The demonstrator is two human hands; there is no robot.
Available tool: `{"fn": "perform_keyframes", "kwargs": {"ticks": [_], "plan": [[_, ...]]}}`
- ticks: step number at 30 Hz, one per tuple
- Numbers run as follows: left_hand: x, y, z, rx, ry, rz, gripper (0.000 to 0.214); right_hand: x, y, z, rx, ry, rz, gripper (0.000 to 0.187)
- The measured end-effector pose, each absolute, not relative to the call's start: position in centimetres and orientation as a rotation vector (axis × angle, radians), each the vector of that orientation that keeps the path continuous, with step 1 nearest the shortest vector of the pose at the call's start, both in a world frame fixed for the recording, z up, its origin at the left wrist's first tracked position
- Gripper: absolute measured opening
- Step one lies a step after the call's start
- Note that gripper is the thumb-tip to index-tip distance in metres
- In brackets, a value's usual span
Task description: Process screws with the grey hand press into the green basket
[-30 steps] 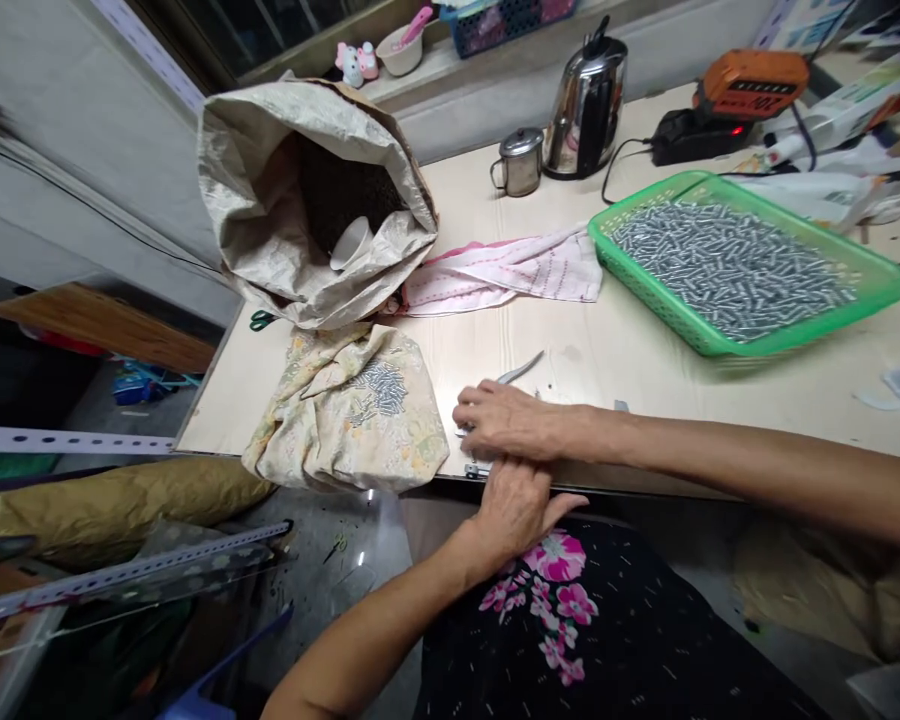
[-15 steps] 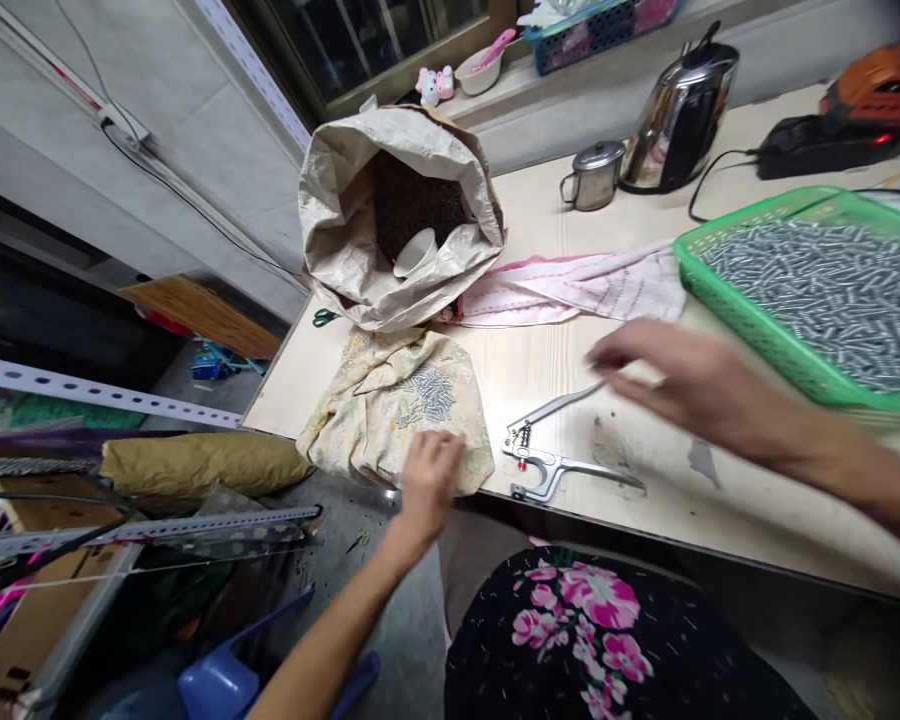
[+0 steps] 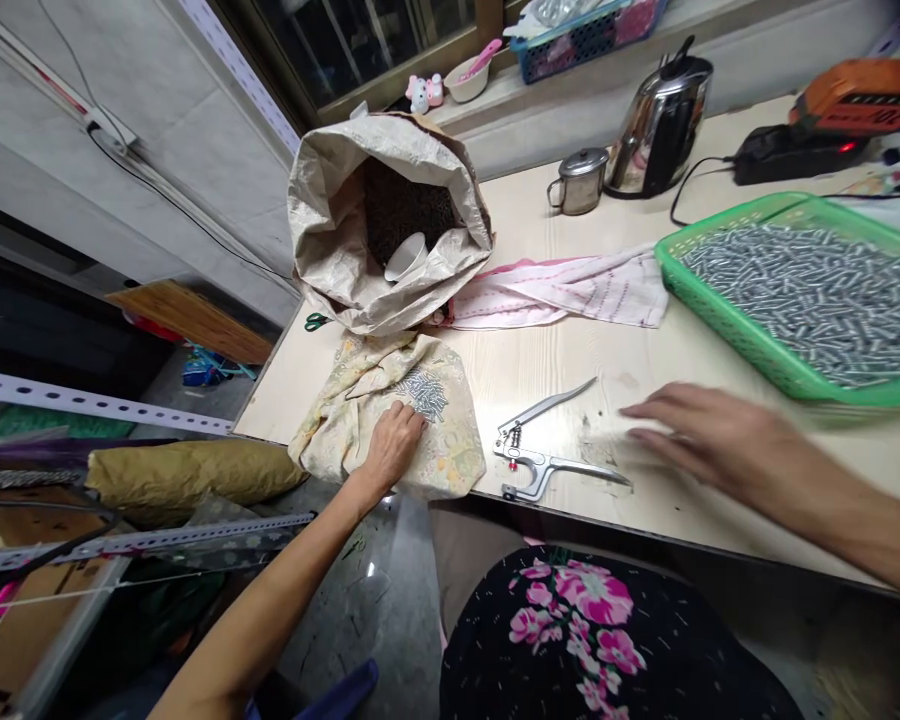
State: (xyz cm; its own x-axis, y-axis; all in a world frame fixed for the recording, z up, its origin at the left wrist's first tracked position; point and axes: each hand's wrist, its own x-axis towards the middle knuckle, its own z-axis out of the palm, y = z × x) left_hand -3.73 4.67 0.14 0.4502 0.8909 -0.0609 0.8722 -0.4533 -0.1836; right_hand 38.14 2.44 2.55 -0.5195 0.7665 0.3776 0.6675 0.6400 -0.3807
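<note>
The left hand is over the cloth, its bent fingers at the near side of a small heap of metal pieces. Whether a piece is pinched there, I cannot tell, because the fingertips are hidden. The right hand, blurred, is above the bench with fingers loosely extended, and it appears to grasp nothing. Between the two hands lie the pliers, close to the near edge, with handles spread and no hand touching them.

One second ago both hands were together over the pliers; since then they have parted, and the left one has gone to the heap. I judge from this that the tool is released and the work has passed to the pieces.

Farther out, the sack is beyond the cloth, with a white cup in its mouth. Right of it lies the towel. At the right, the basket holds many similar pieces; a mug and a kettle are at the far side.
</note>
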Motion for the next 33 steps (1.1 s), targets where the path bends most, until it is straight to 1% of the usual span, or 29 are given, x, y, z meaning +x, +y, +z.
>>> {"fn": "perform_keyframes", "kwargs": {"ticks": [2,5,8,11,13,15,17,20,24,27,33], "plan": [[-3.7,4.9,0.3,-2.586,-1.575,0.242,0.023,34.6,1.4,0.7,-1.076,-2.459,0.36,0.026],[-3.7,5.2,0.7,-2.604,-1.598,0.258,0.023,31.6,0.9,-1.3,-1.092,-2.554,0.372,0.029],[-3.6,5.3,1.4,-2.658,-1.681,0.165,0.022,30.9,0.9,-2.0,-1.087,-2.585,0.39,0.024],[-2.6,4.5,2.4,-2.707,-1.906,-0.194,0.018,31.0,0.8,-2.2,-1.048,-2.597,0.404,0.017],[-1.2,3.5,2.9,-2.721,-2.149,-0.492,0.018,31.1,0.8,-2.3,-1.033,-2.584,0.432,0.018],[0.7,2.3,3.1,-2.735,-2.434,-0.706,0.019,31.1,0.7,-2.4,-1.017,-2.562,0.468,0.019],[2.7,1.3,3.0,-2.739,-2.738,-0.814,0.023,31.0,0.6,-2.3,-1.003,-2.548,0.469,0.018],[5.2,0.2,2.5,-2.639,-3.129,-0.952,0.03,30.9,0.2,-1.9,-0.982,-2.549,0.361,0.02],[7.0,-0.7,1.5,-2.363,-3.34,-1.264,0.038,30.8,-0.1,-1.3,-0.942,-2.541,0.224,0.024],[7.5,-1.4,0.9,-2.256,-3.366,-1.342,0.04,30.8,-0.2,-1.1,-0.935,-2.533,0.183,0.025],[7.8,-1.5,0.6,-2.23,-3.387,-1.262,0.039,30.8,0.1,-1.5,-0.931,-2.558,0.167,0.024]]}}
